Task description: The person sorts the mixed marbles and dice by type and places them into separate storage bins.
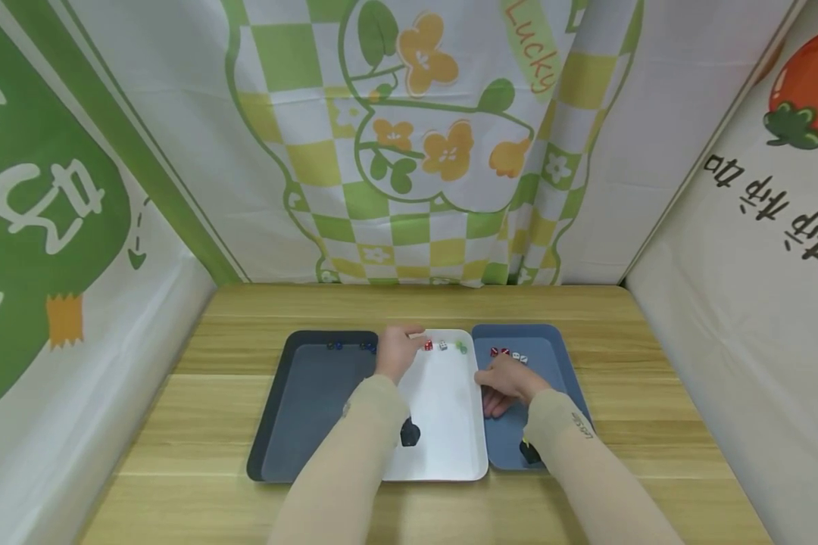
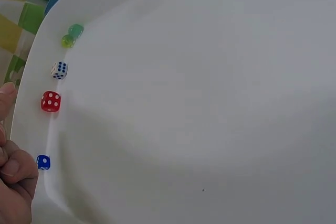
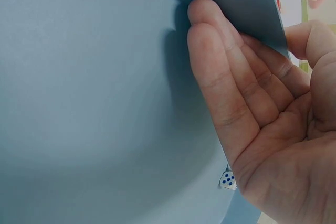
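My left hand (image 1: 397,352) hovers at the far left corner of the white tray (image 1: 443,424), its fingers loosely bent with nothing visible between them. Right beside those fingers is a blue die (image 2: 43,162). A red die (image 2: 51,101), a white die (image 2: 59,70) and two greenish translucent beads (image 2: 68,41) continue the row along the far wall. My right hand (image 1: 507,378) grips the left wall of the blue-grey tray (image 3: 79,77), fingers inside and thumb over the rim. A white die with blue pips (image 3: 228,180) sits close to that hand.
On the left, a dark grey tray (image 1: 307,431) borders the white one, with small dark and blue pieces (image 1: 335,346) at its far edge. Two red dice (image 1: 499,352) and two white dice (image 1: 519,357) line the blue-grey tray's far end. Patterned cloth (image 1: 409,242) hangs behind the wooden table (image 1: 654,424).
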Tool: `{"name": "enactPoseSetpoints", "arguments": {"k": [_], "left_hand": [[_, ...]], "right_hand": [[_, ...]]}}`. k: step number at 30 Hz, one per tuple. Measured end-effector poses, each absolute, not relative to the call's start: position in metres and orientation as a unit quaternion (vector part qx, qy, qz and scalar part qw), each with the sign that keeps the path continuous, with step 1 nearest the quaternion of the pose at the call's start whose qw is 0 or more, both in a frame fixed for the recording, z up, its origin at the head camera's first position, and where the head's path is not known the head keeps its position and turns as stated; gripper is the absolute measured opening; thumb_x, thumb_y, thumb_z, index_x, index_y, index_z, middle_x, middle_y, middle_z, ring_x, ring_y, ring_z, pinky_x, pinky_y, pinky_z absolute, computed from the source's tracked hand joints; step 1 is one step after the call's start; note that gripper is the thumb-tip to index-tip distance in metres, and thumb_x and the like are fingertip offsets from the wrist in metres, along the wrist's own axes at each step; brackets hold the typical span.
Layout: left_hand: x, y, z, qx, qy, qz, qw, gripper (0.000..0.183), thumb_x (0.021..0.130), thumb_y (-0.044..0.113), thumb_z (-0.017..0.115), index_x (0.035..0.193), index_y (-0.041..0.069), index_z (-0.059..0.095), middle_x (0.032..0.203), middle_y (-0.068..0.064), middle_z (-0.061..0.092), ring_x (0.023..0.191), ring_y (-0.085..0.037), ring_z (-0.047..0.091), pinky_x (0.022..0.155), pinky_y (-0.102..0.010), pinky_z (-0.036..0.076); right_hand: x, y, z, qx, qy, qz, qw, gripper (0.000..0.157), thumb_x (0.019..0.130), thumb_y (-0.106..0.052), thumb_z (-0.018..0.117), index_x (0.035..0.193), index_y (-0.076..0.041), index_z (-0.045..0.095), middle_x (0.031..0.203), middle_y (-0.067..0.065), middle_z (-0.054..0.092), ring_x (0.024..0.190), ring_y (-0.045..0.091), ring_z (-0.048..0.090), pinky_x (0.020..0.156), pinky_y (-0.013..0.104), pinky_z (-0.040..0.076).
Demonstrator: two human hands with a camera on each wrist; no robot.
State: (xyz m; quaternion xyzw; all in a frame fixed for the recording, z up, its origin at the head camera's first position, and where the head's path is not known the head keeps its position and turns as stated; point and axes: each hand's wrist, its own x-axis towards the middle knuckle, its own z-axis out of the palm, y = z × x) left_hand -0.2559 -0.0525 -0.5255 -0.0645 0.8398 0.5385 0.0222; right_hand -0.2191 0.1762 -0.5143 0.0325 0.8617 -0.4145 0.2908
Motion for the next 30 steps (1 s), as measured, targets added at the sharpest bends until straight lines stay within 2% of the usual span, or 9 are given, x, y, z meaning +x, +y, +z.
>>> {"name": "enactPoseSetpoints", "arguments": {"k": [8, 12, 18, 24, 30], "left_hand": [[-0.248, -0.034, -0.534, -0.05, 0.847, 0.527, 0.049, 0.026, 0.094, 0.012, 0.075, 0.119, 0.009, 0.077, 0.12, -0.009, 0.074, 0.11, -0.024, 0.07, 0.087, -0.039, 0.059], [-0.247, -0.027, -0.54, -0.037, 0.846, 0.528, 0.061, 0.027, 0.093, 0.011, 0.075, 0.119, 0.007, 0.076, 0.123, -0.009, 0.073, 0.118, -0.027, 0.067, 0.096, -0.041, 0.057], [-0.248, -0.019, -0.548, -0.006, 0.863, 0.501, 0.07, 0.03, 0.092, 0.012, 0.075, 0.122, 0.006, 0.075, 0.132, -0.012, 0.069, 0.132, -0.032, 0.058, 0.112, -0.045, 0.046], [-0.248, -0.011, -0.551, 0.001, 0.884, 0.459, 0.091, 0.035, 0.091, 0.014, 0.077, 0.125, 0.008, 0.073, 0.138, -0.015, 0.064, 0.138, -0.034, 0.051, 0.117, -0.046, 0.04], [-0.248, -0.007, -0.55, -0.004, 0.886, 0.449, 0.116, 0.045, 0.091, 0.015, 0.078, 0.134, 0.008, 0.068, 0.143, -0.012, 0.061, 0.141, -0.032, 0.048, 0.118, -0.045, 0.039]], "right_hand": [[-0.219, 0.176, -0.513, 0.03, 0.864, -0.409, 0.291, 0.028, 0.092, -0.014, 0.058, 0.072, 0.002, 0.072, 0.066, 0.015, 0.071, 0.053, 0.022, 0.07, 0.054, 0.036, 0.062], [-0.219, 0.176, -0.513, 0.03, 0.865, -0.408, 0.292, 0.029, 0.093, -0.015, 0.059, 0.073, 0.001, 0.072, 0.066, 0.015, 0.071, 0.053, 0.022, 0.07, 0.054, 0.035, 0.062], [-0.219, 0.176, -0.515, 0.028, 0.865, -0.408, 0.291, 0.029, 0.093, -0.015, 0.058, 0.074, 0.002, 0.072, 0.065, 0.015, 0.071, 0.053, 0.021, 0.07, 0.054, 0.036, 0.062], [-0.219, 0.176, -0.516, 0.028, 0.866, -0.406, 0.29, 0.029, 0.093, -0.015, 0.058, 0.073, 0.001, 0.072, 0.065, 0.014, 0.071, 0.053, 0.022, 0.07, 0.054, 0.036, 0.062], [-0.219, 0.176, -0.514, 0.03, 0.863, -0.412, 0.292, 0.029, 0.092, -0.014, 0.058, 0.074, 0.003, 0.072, 0.065, 0.015, 0.071, 0.053, 0.023, 0.071, 0.054, 0.036, 0.062]]}}
